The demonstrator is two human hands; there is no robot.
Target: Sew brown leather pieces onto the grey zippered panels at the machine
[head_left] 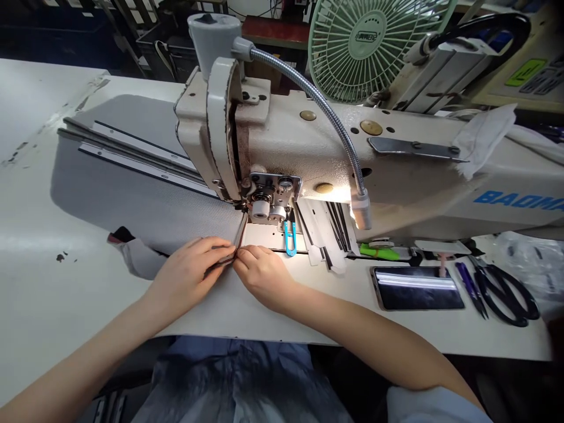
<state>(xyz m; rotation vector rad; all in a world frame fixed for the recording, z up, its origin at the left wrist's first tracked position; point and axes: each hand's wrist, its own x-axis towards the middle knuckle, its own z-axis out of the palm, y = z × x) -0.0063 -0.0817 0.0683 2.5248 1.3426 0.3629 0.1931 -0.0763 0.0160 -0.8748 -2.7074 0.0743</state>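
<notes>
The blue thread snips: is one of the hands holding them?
No, the blue thread snips lie on the sewing machine's bed, apart from both hands.

Counter layout around both hands, sewing machine ahead.
Fabric panel (145, 205) on counter (53, 294), left of and beyond left hand (187, 273), strips (141, 167) lying on it. Sewing machine (282, 129) beyond both hands, fan (379, 44) behind it. Snips (290, 238) just beyond right hand (264, 279), slightly right. Further right of right hand, in order: loose strips (317, 232), phone (418, 288), scissors (506, 294).
</notes>
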